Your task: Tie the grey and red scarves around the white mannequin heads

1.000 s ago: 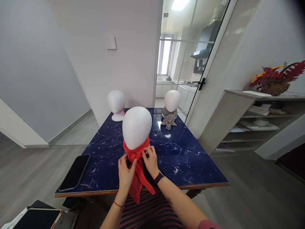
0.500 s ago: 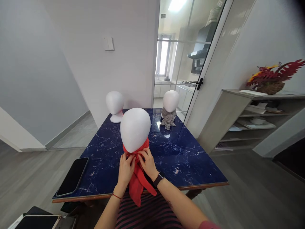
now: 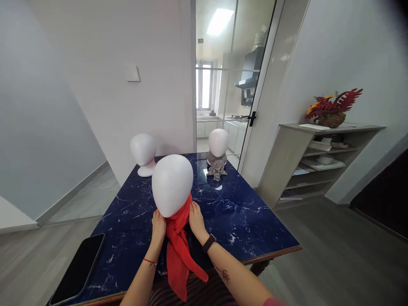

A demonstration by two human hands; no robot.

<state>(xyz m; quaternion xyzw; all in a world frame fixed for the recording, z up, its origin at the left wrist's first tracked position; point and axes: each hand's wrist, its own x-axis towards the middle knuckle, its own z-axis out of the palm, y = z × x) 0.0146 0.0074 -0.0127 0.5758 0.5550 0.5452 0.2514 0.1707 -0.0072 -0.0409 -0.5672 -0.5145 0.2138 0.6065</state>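
A white foam mannequin head (image 3: 172, 183) stands near the front of the blue marble table (image 3: 248, 221). A red scarf (image 3: 178, 250) is tied around its neck, with its ends hanging past the table's front edge. My left hand (image 3: 158, 226) rests against the scarf on the left side of the neck, fingers curled on the cloth. On the right side of the neck, my right hand (image 3: 195, 220) presses on the scarf with its fingers closed on the fabric. A dark watch sits on that wrist.
Two more white mannequin heads stand at the far end: a bare one (image 3: 143, 152) at the left and one wearing a grey scarf (image 3: 217, 148) at the right. A black phone (image 3: 78, 268) lies at the table's front left. A shelf unit (image 3: 306, 157) with a basket of flowers stands to the right.
My hands have moved apart from the knot in front to either side of the neck. The view has tilted up and shifted right.
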